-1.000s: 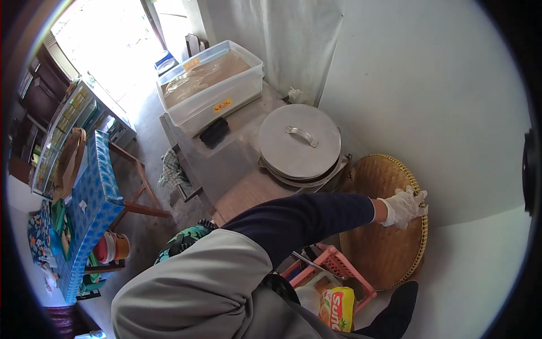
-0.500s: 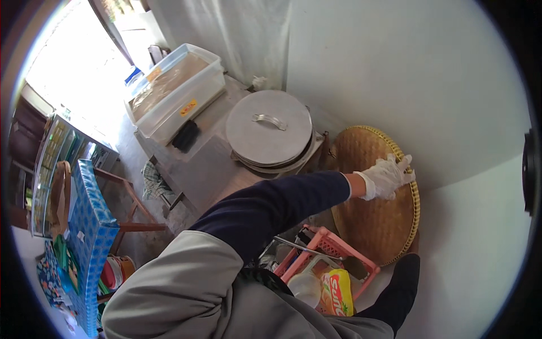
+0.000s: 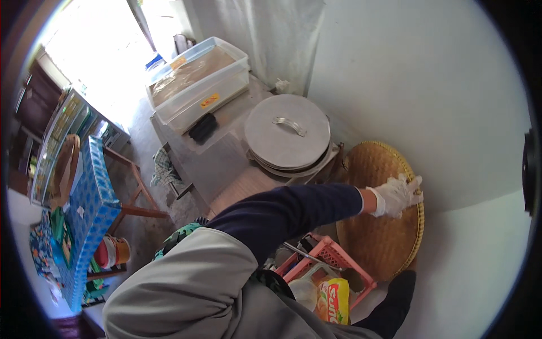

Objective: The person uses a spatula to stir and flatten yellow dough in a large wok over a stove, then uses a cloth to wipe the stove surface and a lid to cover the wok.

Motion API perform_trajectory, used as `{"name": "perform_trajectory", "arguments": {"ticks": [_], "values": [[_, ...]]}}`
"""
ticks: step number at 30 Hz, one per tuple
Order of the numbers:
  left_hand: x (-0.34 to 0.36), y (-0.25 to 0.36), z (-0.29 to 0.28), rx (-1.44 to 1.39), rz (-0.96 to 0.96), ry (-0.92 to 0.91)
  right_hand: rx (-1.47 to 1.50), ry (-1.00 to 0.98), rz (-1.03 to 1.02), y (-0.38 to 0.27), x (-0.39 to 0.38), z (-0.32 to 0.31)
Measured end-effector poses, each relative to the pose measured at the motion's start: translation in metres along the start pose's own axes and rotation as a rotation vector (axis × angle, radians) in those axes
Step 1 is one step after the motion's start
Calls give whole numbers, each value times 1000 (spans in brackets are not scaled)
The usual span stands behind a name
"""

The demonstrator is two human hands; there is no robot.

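A round, flat woven bamboo tray (image 3: 375, 237) with a yellowish braided rim stands tilted by the white wall on the right. My left arm, in a dark sleeve, reaches across to it. My left hand (image 3: 395, 196), in a thin whitish glove, is closed on the tray's right rim. Down at the lower right, my right sleeve (image 3: 398, 299) extends to the tray's bottom edge, where the right hand is hidden. Below the tray is a pink plastic basket (image 3: 367, 281) holding a yellow packet (image 3: 337, 302) and a clear container (image 3: 305, 292).
A table (image 3: 223, 181) at centre bears a large pot with a flat metal lid (image 3: 288, 133) and a clear plastic bin (image 3: 197, 93) with brown contents. A blue-covered table (image 3: 96, 181) stands left, near a glass display case (image 3: 53, 152). A checked cloth (image 3: 164, 168) hangs at the table's side.
The view has shifted, moving the table and pot rightward in the picture. My left hand keeps its hold on the bamboo tray, which now appears slightly lower and farther right.
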State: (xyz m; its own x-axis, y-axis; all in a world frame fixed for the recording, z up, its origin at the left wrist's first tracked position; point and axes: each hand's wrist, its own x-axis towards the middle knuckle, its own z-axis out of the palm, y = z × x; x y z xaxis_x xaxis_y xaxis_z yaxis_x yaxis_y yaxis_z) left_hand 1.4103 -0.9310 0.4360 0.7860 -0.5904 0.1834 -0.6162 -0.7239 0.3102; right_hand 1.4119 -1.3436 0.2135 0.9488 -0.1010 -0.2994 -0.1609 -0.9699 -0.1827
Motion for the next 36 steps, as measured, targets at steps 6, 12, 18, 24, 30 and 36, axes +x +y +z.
{"name": "perform_trajectory", "arguments": {"ticks": [6,12,18,24,30,36], "values": [[11,10,-14,-63,89,-62,-337,111,-235,53,28,-58],[-12,9,-16,-245,13,-129,-166,739,0,9,2,-207],[-77,7,-43,-578,101,-264,-12,991,-143,-119,-135,-360],[-205,-31,-103,-1369,-46,332,714,939,-270,-300,-285,-418],[-418,-105,-177,-1851,-289,754,1226,166,-462,-504,-267,-296],[-681,-97,-190,-1943,-494,1274,1187,-607,-556,-715,-312,-106]]}}
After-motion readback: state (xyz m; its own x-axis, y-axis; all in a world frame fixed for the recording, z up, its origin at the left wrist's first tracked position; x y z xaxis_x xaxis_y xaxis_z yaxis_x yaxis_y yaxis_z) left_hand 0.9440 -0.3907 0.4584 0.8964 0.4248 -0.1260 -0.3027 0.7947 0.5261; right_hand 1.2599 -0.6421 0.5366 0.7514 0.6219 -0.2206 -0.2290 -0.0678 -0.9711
